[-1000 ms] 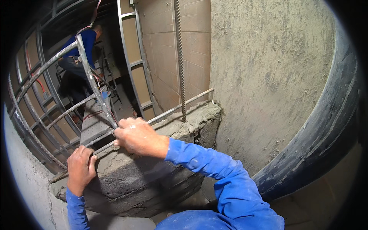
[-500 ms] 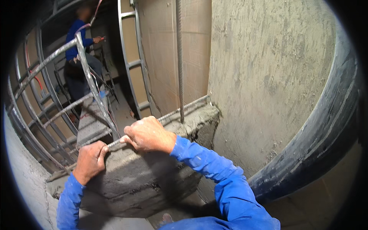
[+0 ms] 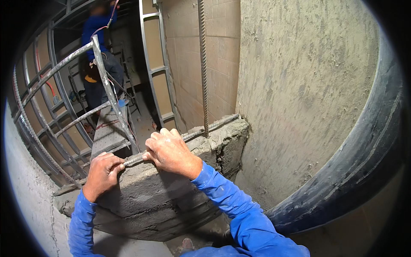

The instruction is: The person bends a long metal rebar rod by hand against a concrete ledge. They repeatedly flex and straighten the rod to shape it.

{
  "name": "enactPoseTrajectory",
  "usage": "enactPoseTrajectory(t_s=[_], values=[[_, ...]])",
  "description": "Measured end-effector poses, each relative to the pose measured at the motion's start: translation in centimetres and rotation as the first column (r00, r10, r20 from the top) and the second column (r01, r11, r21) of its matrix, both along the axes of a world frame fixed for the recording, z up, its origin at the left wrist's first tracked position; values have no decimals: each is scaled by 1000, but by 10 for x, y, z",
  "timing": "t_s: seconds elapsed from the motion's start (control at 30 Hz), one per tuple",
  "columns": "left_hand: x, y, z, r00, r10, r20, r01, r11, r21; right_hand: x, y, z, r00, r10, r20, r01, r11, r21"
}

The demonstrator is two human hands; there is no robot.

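A ribbed steel rod [image 3: 134, 160] lies along the top edge of a low, mortar-covered wall [image 3: 158, 201]. My left hand [image 3: 102, 175] pinches this rod toward its left part, thumb and fingers closed on it. Farther right, my right hand [image 3: 171, 152] is closed over the same rod, with the fingertips partly hidden behind the knuckles. A short stretch of rod shows between the two hands. Beyond my right hand the rod carries on along the ledge to the rough wall. Both blue sleeves are dusty.
An upright ribbed bar [image 3: 204, 68] rises from the wall top, right of my hands. A metal scaffold frame [image 3: 100, 70] stands beyond the wall, with a plank [image 3: 107, 135]. A co-worker [image 3: 105, 64] stands there. A large dark pipe [image 3: 342, 171] curves at the right, beside a rough plastered wall [image 3: 304, 64].
The whole view has shifted slightly, with the scene lying a little farther right. Both hands still hold the rod. The co-worker has straightened up and raised an arm overhead.
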State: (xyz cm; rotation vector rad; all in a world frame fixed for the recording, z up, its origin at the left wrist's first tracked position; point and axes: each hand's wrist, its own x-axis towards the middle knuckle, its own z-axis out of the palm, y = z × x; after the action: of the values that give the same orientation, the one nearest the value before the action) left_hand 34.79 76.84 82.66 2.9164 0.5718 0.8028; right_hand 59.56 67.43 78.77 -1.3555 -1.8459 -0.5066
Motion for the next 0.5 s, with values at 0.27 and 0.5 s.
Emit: enactPoseTrajectory(t_s=[0.27, 0.5], values=[[-10, -5, -7, 999, 30, -31, -24, 984, 179, 4, -1, -3, 999, 38, 36, -37, 999, -22], [-53, 1, -3, 978, 200, -57, -190, 972, 140, 10, -4, 4, 994, 40, 106, -30, 995, -99]])
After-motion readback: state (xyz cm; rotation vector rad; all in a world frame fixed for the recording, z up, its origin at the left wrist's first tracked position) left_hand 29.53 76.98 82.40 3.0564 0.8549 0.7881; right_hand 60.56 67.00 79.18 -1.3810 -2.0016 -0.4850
